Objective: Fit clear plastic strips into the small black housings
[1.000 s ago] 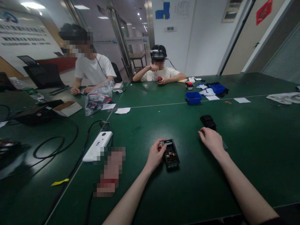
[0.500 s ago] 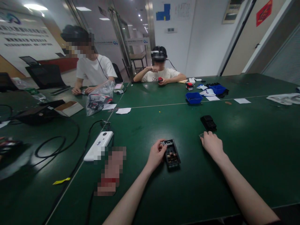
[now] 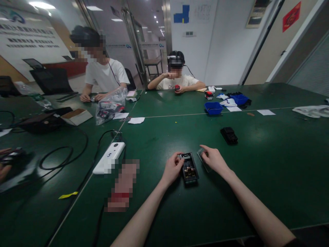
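My left hand [image 3: 173,168] grips the left edge of an open black plastic housing [image 3: 189,178] that has brass-coloured metal contacts inside. The housing is at the middle of the green table [image 3: 159,137]. Just to its right, my right hand [image 3: 214,158] pinches a clear, thin plastic piece [image 3: 206,164], apart from the housing. Part of the clear piece is behind the fingers. A second black plastic part [image 3: 229,136] lies farther back on the right, with neither hand touching it.
To the left lie a white power bank marked 5 [image 3: 109,158], a yellow strip [image 3: 68,195] and black cables. Farther back are a plastic bag [image 3: 110,106], an open carton [image 3: 77,117] and a blue tray [image 3: 214,108]. Two people sit across the table; another hand [image 3: 4,169] shows at far left.
My right hand has moved left from beside the second black part to the housing, carrying the clear plastic piece. My left hand still holds the housing in place.
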A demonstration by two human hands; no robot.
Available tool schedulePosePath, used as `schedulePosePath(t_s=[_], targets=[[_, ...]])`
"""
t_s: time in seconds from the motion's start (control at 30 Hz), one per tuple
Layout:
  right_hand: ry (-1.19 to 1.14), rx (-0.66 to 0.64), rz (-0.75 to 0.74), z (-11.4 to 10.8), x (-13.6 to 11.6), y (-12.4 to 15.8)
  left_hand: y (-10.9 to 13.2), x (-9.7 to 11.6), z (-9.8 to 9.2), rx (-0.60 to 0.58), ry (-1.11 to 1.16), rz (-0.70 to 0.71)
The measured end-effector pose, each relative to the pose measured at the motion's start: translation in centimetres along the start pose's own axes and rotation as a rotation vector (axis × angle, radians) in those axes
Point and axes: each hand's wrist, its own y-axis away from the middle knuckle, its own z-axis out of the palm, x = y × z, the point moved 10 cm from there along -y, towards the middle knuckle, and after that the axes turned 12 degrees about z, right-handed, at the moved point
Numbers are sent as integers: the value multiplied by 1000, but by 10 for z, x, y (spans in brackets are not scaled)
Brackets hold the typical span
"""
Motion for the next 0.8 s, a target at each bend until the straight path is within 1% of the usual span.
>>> schedulePosePath(t_s=[0.1, 0.17, 0.2, 0.27, 0.33, 0.43, 0.57, 0.8], targets=[[-492, -54, 78, -6, 7, -3, 0, -1, 0, -2, -7, 4], [-762, -140, 81, -1, 1, 1, 0, -1, 1, -5, -9, 9], [-856, -201, 66, 5, -6, 4, 0, -2, 1, -6, -8, 12], [-969, -331, 33, 20, -20, 12, -1, -3, 1, -5, -9, 21], [-1019, -422, 7, 34, -31, 20, -1, -3, 0, 4, -17, 32], [-1047, -480, -17, 47, -39, 27, -2, -3, -1, 10, -39, 43], [-1039, -485, -31, 54, -38, 27, -2, -2, -1, 1, -67, 61], [-973, -469, -79, 54, -37, 28, -1, -4, -1, -1, -65, 66]])
